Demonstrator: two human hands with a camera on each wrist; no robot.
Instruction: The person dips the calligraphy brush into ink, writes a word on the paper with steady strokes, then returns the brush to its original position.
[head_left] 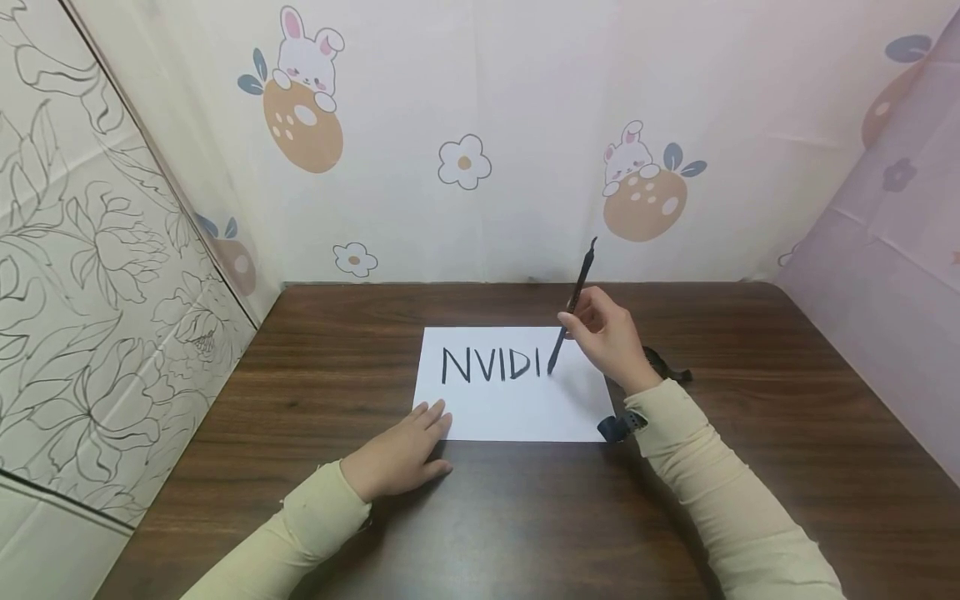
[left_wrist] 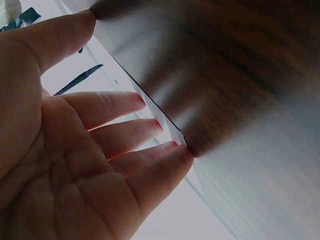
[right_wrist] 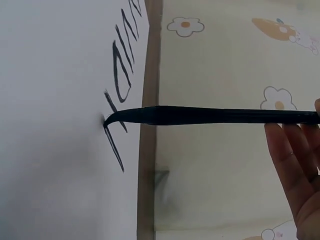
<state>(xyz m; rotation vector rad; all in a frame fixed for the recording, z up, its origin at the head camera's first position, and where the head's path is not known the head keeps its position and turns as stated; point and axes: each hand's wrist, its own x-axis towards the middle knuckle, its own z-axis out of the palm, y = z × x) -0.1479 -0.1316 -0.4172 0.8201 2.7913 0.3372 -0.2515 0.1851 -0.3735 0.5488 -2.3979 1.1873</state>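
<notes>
A dark brush pen (head_left: 574, 302) is pinched between the thumb and fingers of my right hand (head_left: 606, 336). In the right wrist view, its bent, wet-looking tip touches a white sheet of paper (head_left: 510, 417) at the end of a fresh slanted stroke (right_wrist: 114, 149). Black letters (head_left: 491, 365) on the sheet read NVIDI, to the left of the brush tip. My left hand (head_left: 401, 450) rests at the sheet's lower left corner with fingers extended, fingertips on the paper and thumb over the wood. The left wrist view shows its palm and fingers (left_wrist: 120, 135) holding nothing.
The paper lies on a dark brown wooden table (head_left: 510, 533). Behind stands a pale wall covering (head_left: 540, 100) with rabbits and flowers; a floral-lined panel (head_left: 112, 250) rises at the left. Dark straps (head_left: 621, 427) stick out around the right wrist.
</notes>
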